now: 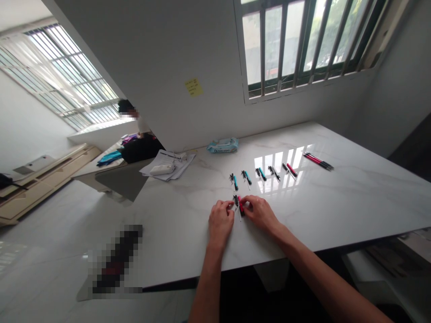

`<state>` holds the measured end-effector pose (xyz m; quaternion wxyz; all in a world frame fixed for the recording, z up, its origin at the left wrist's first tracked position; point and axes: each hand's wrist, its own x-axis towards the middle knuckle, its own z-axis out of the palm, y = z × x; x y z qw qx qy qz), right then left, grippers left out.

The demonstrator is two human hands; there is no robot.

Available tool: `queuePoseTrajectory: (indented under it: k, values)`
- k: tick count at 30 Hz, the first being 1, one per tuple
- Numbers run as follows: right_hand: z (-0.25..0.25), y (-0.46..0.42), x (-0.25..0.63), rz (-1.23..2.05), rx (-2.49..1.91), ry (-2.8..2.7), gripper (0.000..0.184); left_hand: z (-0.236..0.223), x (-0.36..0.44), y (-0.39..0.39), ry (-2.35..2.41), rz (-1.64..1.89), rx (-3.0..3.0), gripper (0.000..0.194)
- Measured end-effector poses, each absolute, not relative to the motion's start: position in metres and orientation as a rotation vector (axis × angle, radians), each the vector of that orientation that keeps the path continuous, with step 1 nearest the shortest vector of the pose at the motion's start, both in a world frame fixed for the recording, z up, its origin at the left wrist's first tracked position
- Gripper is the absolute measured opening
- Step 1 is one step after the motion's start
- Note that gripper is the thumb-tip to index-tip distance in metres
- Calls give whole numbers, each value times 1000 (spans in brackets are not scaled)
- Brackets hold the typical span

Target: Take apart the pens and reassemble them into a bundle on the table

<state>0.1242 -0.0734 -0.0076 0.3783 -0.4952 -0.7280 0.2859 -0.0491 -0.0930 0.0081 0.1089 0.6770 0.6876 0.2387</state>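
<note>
Near the front of the white marbled table [188,242], my left hand [222,220] is curled, with its fingertips beside a black clipped pen part [236,200]. Whether it pinches anything is unclear. From the right, the thumb and fingers of my right hand [261,210] close on a red pen barrel [240,205] next to that black part. A thin white refill [240,216] sticks out below the barrel. Behind my hands lies a row of similar pen parts in separate sets, including a teal barrel [235,182] and a red barrel [292,169].
Several whole red and black pens [318,161] lie at the back right. By the wall is a blue wipes packet [222,145]. Papers [168,165] with a white item on top rest at the left. A person [143,125] is at another table beyond the partition.
</note>
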Motion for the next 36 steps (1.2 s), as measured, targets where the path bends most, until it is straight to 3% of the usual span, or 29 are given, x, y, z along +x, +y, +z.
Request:
queuePoseTrajectory:
  k: [16,19,26,30,36]
  values:
    - [-10,-67,138,766,-1199,-1836,30,12,-52,-95,1980,757,1946,41]
    - [-8,-50,175,652,-1269,-1846,26,19,-56,-113,1915,839,1826,41]
    - [-15,25,341,108,-1769,-1701,19,7,-22,-176,1679,1143,1567,20]
    - [-27,49,412,-116,-2095,-1619,22,-3,5,-180,1613,1118,1518,46]
    - [-42,53,427,-166,-2188,-1638,24,4,16,-166,1583,1025,1542,48]
